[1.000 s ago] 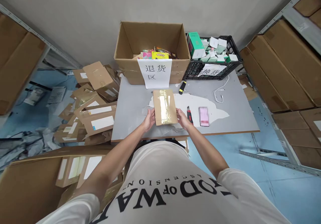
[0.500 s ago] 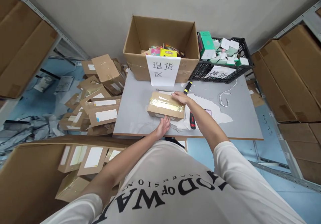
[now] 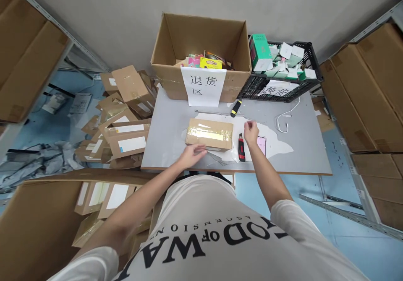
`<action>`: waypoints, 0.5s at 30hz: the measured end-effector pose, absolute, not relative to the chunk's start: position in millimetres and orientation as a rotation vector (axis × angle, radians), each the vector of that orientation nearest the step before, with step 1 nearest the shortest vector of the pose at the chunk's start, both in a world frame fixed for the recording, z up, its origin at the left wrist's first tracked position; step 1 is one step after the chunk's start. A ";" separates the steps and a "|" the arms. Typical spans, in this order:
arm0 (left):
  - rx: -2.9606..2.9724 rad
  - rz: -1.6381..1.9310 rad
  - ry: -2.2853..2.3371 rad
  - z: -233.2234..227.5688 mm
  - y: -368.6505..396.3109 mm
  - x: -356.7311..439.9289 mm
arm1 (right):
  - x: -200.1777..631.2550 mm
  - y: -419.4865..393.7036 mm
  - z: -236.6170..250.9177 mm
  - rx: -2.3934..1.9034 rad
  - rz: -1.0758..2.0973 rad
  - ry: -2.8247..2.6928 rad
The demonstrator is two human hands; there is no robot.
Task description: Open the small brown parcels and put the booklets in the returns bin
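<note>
Cardboard parcel (image 3: 209, 134), taped, is lying mid-bench near the front edge, steadied by the left hand (image 3: 192, 153), fingers spread flat. Right hand (image 3: 251, 131), loosely curled and empty, is being held above the cutter (image 3: 241, 147); gripping it seems next.

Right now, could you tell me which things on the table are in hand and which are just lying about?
In hand: taped parcel, left hand beside it; box cutter by right hand.
Lying about: screwdriver, white cable, open carton, black crate.

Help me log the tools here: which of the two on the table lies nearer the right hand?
The red-and-black utility knife, lying just below the right hand. The yellow-and-black screwdriver lies farther back, near the black crate.
</note>
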State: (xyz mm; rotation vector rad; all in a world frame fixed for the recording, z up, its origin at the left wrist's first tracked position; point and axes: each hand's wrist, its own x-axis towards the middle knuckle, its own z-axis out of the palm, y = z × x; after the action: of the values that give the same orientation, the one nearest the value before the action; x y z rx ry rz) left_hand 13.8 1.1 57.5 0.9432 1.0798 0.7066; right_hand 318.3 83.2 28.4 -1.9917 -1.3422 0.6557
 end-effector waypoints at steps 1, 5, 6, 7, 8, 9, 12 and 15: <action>1.000 0.755 1.133 62.3 10.2 10.3 | 326.7 66.4 18.2 -2.139 0.661 -1.338; 1.257 0.875 1.248 69.4 49.0 7.9 | 332.5 9.4 -24.0 -2.588 0.832 -1.395; 1.353 0.849 1.269 67.8 56.7 8.7 | 329.6 1.5 -31.5 -2.647 0.855 -1.381; 1.451 0.807 1.297 65.2 62.7 9.5 | 326.7 -3.4 -36.9 -2.685 0.869 -1.367; 1.542 0.752 1.327 61.9 67.0 10.0 | 324.5 -5.6 -40.1 -2.699 0.877 -1.361; 1.619 0.698 1.355 58.3 69.6 10.3 | 323.2 -5.7 -41.1 -2.686 0.884 -1.369; 1.724 0.608 1.387 48.9 69.6 9.5 | 324.8 -2.0 -33.5 -2.489 0.889 -1.414; 1.772 0.589 1.387 43.9 64.7 8.5 | 326.0 -5.1 -17.4 -2.166 0.970 -1.312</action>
State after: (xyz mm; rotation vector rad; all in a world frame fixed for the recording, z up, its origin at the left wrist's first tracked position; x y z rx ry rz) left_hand 8.5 64.7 43.9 1.7725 1.3866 0.5885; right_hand 326.0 -5.1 -17.4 -2.1656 -1.3118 0.9696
